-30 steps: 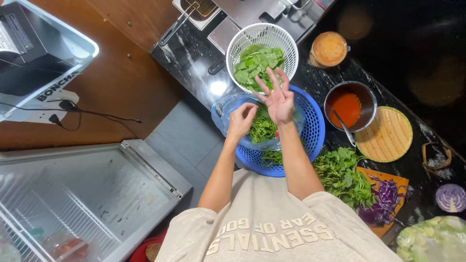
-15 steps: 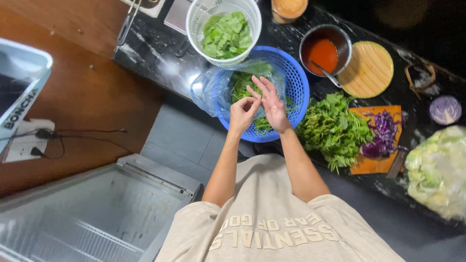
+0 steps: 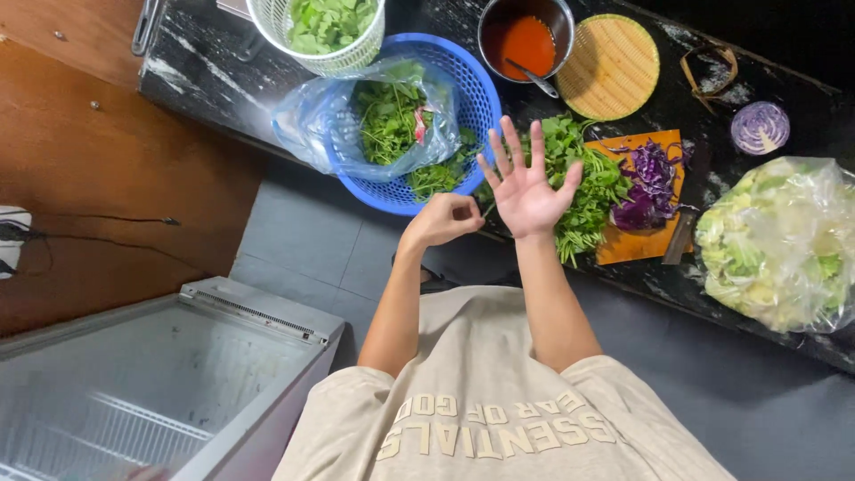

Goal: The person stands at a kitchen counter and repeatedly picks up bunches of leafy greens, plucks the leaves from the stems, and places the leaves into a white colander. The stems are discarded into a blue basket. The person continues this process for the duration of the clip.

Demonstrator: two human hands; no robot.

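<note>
right hand (image 3: 525,191): middle of the frame, palm up and fingers spread wide, nothing in it, hovering over the loose leafy greens (image 3: 583,191) on the counter (image 3: 205,76)
left hand (image 3: 443,219): just left of the right one, curled into a loose fist. Can't tell if it's pinching a bit of leaf or nothing at all
loose greens: piled center-right, spilling onto the orange cutting board (image 3: 637,240)
cutting board: shredded purple cabbage (image 3: 650,183) sits on it, knife handle (image 3: 679,236) at its lower right edge
blue basket (image 3: 472,98): upper middle, just left of the hands, with a clear plastic bag of herbs (image 3: 383,120) lying in it
white strainer (image 3: 343,58): top edge, more green leaves inside, touching the basket's rim
metal bowl (image 3: 525,40): top, red sauce and a spoon in it
woven mat (image 3: 610,67): right beside the bowl
half purple cabbage (image 3: 760,127): upper right
bagged cabbage (image 3: 784,240): far right
</note>
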